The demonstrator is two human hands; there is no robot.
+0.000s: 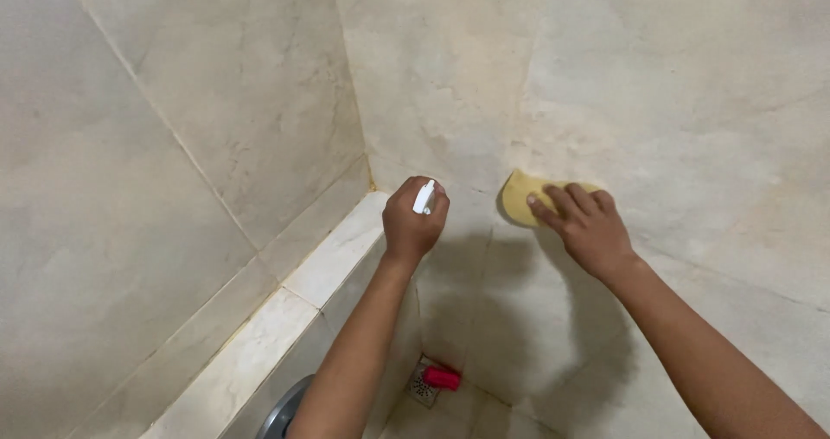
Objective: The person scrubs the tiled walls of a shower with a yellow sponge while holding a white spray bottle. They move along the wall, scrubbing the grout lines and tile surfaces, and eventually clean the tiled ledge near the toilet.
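Pale marbled tile walls [657,85] meet in a corner, with a low tiled ledge [337,253] running along the left wall. The right hand [586,223] presses a yellow sponge [517,199] flat against the far wall, fingers spread over it in a loose grip. Just to its left, the left hand [413,221] is closed in a tight grip around a white spray bottle [424,197], mostly hidden in the fist. Below, near the floor drain [421,387], lies a small red object [442,378].

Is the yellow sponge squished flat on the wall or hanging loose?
Flat on the wall. The right hand spreads its fingers over the yellow sponge and presses it against the beige tile wall.
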